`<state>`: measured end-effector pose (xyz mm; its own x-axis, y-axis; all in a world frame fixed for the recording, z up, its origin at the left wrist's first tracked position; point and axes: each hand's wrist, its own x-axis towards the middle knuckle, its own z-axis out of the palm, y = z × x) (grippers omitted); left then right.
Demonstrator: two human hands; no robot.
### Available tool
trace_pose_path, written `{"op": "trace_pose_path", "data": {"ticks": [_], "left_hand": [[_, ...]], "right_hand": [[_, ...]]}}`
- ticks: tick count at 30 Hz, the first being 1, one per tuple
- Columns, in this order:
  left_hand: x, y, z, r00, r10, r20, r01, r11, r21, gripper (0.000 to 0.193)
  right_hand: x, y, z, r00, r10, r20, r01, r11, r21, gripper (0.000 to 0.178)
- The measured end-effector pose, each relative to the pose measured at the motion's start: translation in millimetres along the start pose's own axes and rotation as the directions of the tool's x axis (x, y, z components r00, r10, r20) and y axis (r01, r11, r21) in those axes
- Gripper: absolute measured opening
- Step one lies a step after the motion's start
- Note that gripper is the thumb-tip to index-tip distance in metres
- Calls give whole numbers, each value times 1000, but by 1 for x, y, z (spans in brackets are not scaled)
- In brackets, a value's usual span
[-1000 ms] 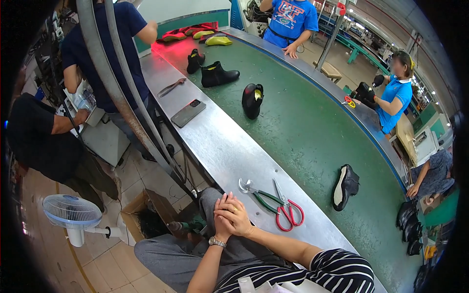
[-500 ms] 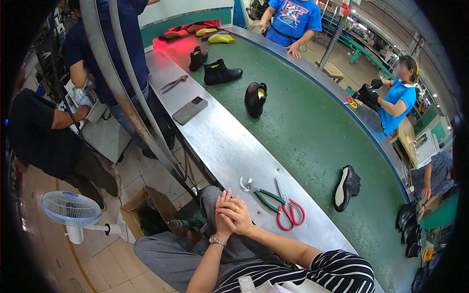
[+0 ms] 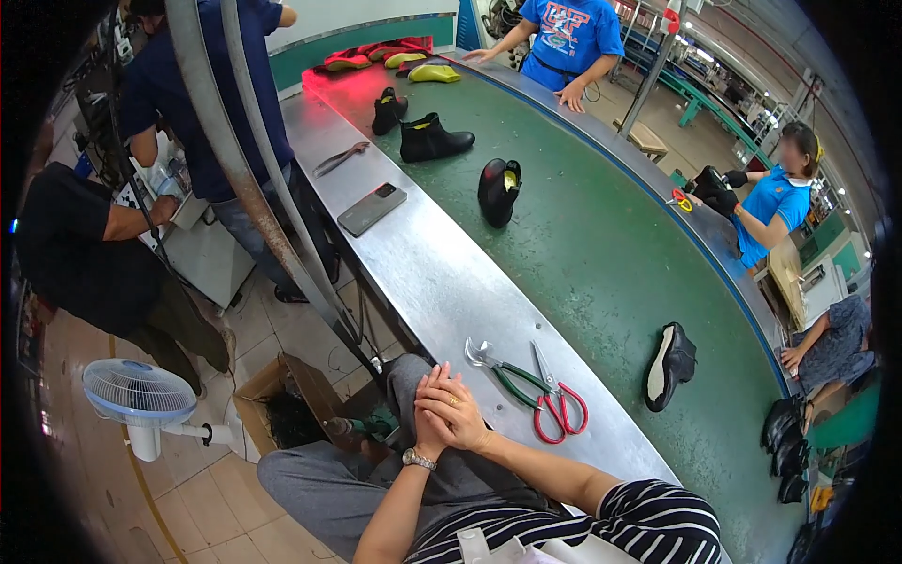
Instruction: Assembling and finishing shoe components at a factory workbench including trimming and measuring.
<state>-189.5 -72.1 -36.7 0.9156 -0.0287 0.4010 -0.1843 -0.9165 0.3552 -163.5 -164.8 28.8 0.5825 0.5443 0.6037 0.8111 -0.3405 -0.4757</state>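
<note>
My left hand (image 3: 430, 425) and my right hand (image 3: 455, 410) are clasped together over my grey-trousered knee, beside the metal table edge. The right hand lies over the left, its fingers closed, with a ring showing; part of the left is covered. No object shows in either hand. A watch (image 3: 419, 460) is on my left wrist. Nearest to them on the metal edge lie green-handled pincers (image 3: 519, 376) and red-handled scissors (image 3: 560, 399). On the green surface, a black shoe with a pale sole (image 3: 669, 367) lies on its side; a black ankle boot (image 3: 499, 193) is farther off.
Farther along are two more black boots (image 3: 437, 139), a phone (image 3: 372, 209) and yellow shoe pieces (image 3: 433, 73) under red light. Several people work around the table, one holding a black boot (image 3: 716, 190). A fan (image 3: 139, 395), an open carton (image 3: 282, 399) and metal posts (image 3: 246, 202) stand at left.
The whole view has shifted slightly, so things appear a little to the right. My hands stay clasped. At the far right a person's arm has come onto the table edge.
</note>
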Motion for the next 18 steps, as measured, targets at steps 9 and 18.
{"op": "trace_pose_path", "data": {"ticks": [9, 18], "left_hand": [[17, 11, -21, 993, -96, -62, 70, 939, -337, 39], [23, 13, -29, 991, -126, -39, 106, 935, -338, 33]], "right_hand": [[46, 55, -25, 968, 145, -207, -103, 974, 203, 23], [189, 272, -84, 782, 519, -345, -558, 830, -17, 73]]}}
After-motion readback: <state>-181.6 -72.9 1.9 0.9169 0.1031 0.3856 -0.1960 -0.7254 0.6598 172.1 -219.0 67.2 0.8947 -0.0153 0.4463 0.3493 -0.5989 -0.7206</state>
